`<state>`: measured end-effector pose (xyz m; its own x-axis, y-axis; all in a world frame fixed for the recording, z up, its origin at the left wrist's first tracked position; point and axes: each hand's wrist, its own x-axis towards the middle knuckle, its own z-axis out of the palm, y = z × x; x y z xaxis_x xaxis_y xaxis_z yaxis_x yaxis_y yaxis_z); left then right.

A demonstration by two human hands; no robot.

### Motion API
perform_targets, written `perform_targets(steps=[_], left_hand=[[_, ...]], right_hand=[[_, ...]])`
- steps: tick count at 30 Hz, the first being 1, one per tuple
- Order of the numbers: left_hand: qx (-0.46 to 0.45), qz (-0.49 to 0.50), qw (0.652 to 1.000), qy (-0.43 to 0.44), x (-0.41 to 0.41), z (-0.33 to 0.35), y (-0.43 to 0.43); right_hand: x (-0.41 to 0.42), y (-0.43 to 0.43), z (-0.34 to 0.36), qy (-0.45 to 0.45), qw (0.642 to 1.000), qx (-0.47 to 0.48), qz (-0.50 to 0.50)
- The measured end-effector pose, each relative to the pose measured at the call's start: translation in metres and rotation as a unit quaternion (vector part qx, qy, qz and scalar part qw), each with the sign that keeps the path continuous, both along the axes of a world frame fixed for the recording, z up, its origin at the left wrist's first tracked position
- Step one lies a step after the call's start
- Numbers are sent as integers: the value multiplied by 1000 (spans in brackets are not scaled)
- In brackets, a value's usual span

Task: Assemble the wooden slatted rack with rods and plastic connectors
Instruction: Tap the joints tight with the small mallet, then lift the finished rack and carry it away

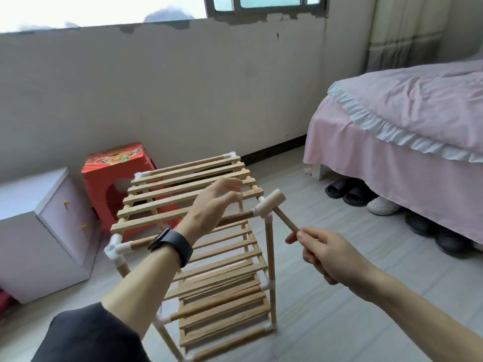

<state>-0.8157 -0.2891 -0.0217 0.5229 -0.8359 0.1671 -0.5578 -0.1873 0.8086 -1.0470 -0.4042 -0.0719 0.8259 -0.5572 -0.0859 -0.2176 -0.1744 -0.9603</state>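
The right hand [324,253] is pinching the end of a small wooden mallet [271,203] between thumb and curled fingers, with the handle slanting up and away. The mallet's head is sitting right at the white plastic connector [264,218] on the near right top corner of the rack [156,205].

The left hand [211,205], with a dark watch [171,242] on its wrist, is hanging over the top front rod [235,217]. Its fingers are loose and slightly spread (they are blurred, so I cannot tell whether they are touching the wood). The rack itself is standing upright on the floor between the two arms, with three slatted tiers in place.

The step in hand appears to be tapping that corner joint home. To do it well:

- The left hand is better off pressing down on the rod just beside the connector, so the frame is not hopping or twisting under the blow.
- The blows are probably best kept short and square onto the plastic, in line with the upright post.
- A grip so far back is giving swing but little control, so choking up slightly would help.
- Fingers are safest well clear of the head.

A red stool [104,173] and a pale cabinet [31,205] are standing behind the rack, and a pink bed [405,121] is off to the right.
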Motion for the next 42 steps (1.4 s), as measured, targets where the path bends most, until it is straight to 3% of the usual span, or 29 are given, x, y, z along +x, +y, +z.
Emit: perform_targets(steps=[3,6,10,14,18,21,24,27,29,35,39,42], left_hand=[[7,-30,996,88,-14,14,10],[0,-26,997,79,-31,16,20],[-161,69,981,82,-36,-1,39],[-230,116,960,114,-32,-28,66],[-215,97,965,113,-18,-34,93],[-147,83,975,147,1,-41,131],[-3,104,975,198,22,-72,184],[99,168,945,264,40,-121,244],[121,235,910,320,48,-164,293],[36,486,741,461,46,-292,402],[-35,557,671,489,27,-355,425],[-48,581,642,498,13,-392,430]], right_hand=[[8,11,15,14,990,-125,65],[22,27,28,-12,970,-217,105],[37,49,39,-29,958,-248,140],[46,66,37,10,961,-190,199],[62,84,28,15,975,-71,212],[85,100,17,39,962,-99,253],[115,120,-5,118,925,-170,319],[135,135,-45,173,883,-271,342],[148,148,-77,194,862,-307,352],[189,194,-180,285,812,-299,412],[231,237,-255,293,791,-299,446],[254,271,-309,323,772,-287,467]])
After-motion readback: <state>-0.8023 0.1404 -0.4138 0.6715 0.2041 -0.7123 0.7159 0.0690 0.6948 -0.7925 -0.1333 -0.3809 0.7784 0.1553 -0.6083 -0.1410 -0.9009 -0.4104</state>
